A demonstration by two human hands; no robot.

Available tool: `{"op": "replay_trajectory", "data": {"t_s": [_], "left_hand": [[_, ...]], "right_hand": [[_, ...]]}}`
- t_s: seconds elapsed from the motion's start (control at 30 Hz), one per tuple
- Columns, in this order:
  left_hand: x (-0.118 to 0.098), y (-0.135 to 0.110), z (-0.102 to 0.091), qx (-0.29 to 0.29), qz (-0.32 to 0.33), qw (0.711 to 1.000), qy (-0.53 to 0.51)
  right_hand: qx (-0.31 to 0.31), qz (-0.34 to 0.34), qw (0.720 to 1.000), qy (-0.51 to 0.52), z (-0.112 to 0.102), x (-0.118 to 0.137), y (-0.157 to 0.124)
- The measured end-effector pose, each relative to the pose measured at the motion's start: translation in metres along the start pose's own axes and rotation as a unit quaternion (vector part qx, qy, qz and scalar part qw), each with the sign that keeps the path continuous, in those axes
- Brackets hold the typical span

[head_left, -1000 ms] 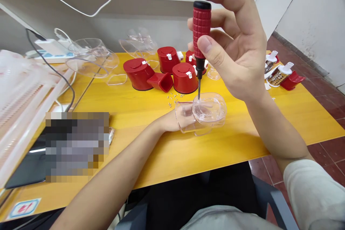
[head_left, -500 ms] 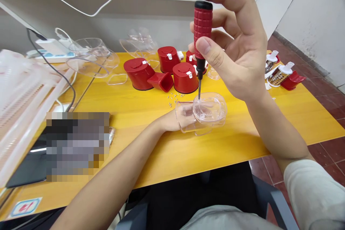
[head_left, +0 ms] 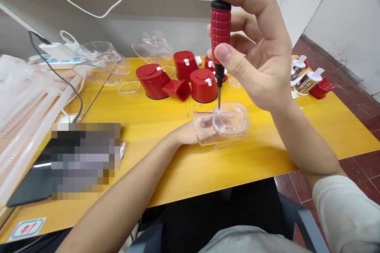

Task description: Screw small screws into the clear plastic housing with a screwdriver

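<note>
My right hand point(head_left: 255, 51) is closed round a red-handled screwdriver point(head_left: 220, 31), thumb and fingers pinching the grip. It stands upright, its thin tip touching the top of a clear plastic housing point(head_left: 228, 124) on the yellow table point(head_left: 166, 174). My left hand point(head_left: 192, 132) lies on the table and reaches inside the housing from the left; its fingers show dimly through the plastic. Several small screws point(head_left: 191, 107) lie scattered just behind the housing.
Three red plastic bases point(head_left: 203, 85) and a red chute point(head_left: 177, 89) stand behind the screws. Clear bowls point(head_left: 101, 63) and a power strip point(head_left: 56, 53) sit at the back left. Metal grater drums point(head_left: 307, 82) lie at the right edge. A white rack point(head_left: 26, 110) fills the left.
The screwdriver handle has shifted slightly left under my right fingers, which have changed grip a little. Tip, housing and left hand stay where they were.
</note>
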State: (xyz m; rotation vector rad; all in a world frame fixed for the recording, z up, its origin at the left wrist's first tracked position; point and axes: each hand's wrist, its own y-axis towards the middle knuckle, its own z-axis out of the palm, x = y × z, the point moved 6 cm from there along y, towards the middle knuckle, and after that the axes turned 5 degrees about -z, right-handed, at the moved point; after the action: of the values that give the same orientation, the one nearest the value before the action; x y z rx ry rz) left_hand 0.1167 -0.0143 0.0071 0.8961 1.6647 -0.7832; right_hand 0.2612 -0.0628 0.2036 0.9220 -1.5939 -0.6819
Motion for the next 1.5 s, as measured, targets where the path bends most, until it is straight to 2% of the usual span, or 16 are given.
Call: {"op": "replay_trajectory", "data": {"t_s": [0.13,0.33,0.43,0.57,0.63,0.87,1.03,1.17,1.37,1.43,1.5], "left_hand": [[0.002,0.0,0.001,-0.001,0.005,1.0,-0.004],[0.002,0.0,0.0,-0.005,-0.009,1.0,0.0],[0.001,0.0,-0.001,-0.004,0.0,1.0,0.001],[0.003,0.0,0.0,-0.001,0.001,1.0,-0.008],[0.003,0.0,-0.001,-0.006,0.001,1.0,-0.001],[0.0,0.0,0.001,0.0,-0.006,1.0,-0.004],[0.003,0.0,0.0,0.0,-0.004,1.0,-0.011],[0.004,0.0,-0.001,0.001,0.0,1.0,-0.014],[-0.006,0.0,0.005,0.016,-0.005,1.0,-0.015],[-0.007,0.0,0.005,0.015,-0.004,1.0,-0.019],[-0.005,0.0,0.004,0.006,-0.005,1.0,-0.015]], "right_hand": [[-0.003,-0.013,1.0,0.026,0.001,0.0,-0.001],[-0.005,-0.013,1.0,0.003,0.002,-0.005,-0.001],[-0.007,-0.049,0.999,0.019,0.001,-0.004,-0.001],[0.003,-0.015,1.0,0.025,0.001,-0.008,-0.002],[-0.005,-0.024,0.999,0.024,0.001,-0.004,-0.002],[-0.004,-0.031,0.997,-0.064,0.001,-0.01,0.0],[-0.002,-0.065,0.997,-0.049,0.001,-0.011,-0.001],[-0.022,-0.027,0.999,-0.006,0.0,-0.005,-0.002],[-0.017,-0.038,0.999,0.031,-0.001,-0.004,-0.002],[-0.007,-0.037,0.999,-0.002,-0.004,-0.009,-0.001],[0.03,-0.03,0.997,-0.066,-0.004,-0.015,0.002]]}}
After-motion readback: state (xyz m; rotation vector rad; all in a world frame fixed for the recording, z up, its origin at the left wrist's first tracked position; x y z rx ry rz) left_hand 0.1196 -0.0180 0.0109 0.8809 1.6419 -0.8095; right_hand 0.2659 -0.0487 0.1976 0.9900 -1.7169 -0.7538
